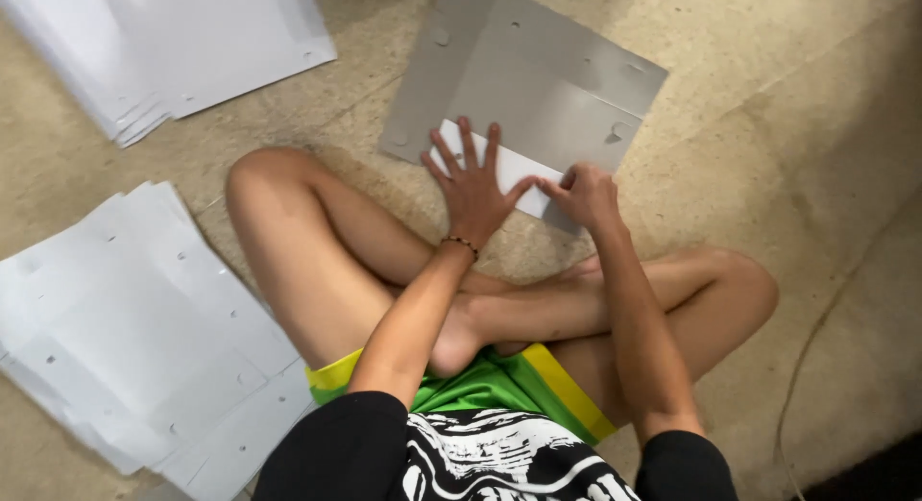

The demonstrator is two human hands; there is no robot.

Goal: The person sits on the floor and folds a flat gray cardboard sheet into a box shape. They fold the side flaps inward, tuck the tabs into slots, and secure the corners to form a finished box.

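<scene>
A flat grey cardboard sheet with punched holes lies on the floor in front of my crossed legs. Its near edge is folded over, showing a white flap. My left hand lies flat on that white flap with the fingers spread. My right hand is at the flap's right end, fingertips pinching and pressing its edge. A beaded bracelet is on my left wrist.
A stack of white and grey sheets lies at the left by my knee. Another stack lies at the top left. A thin cable runs along the beige floor at the right.
</scene>
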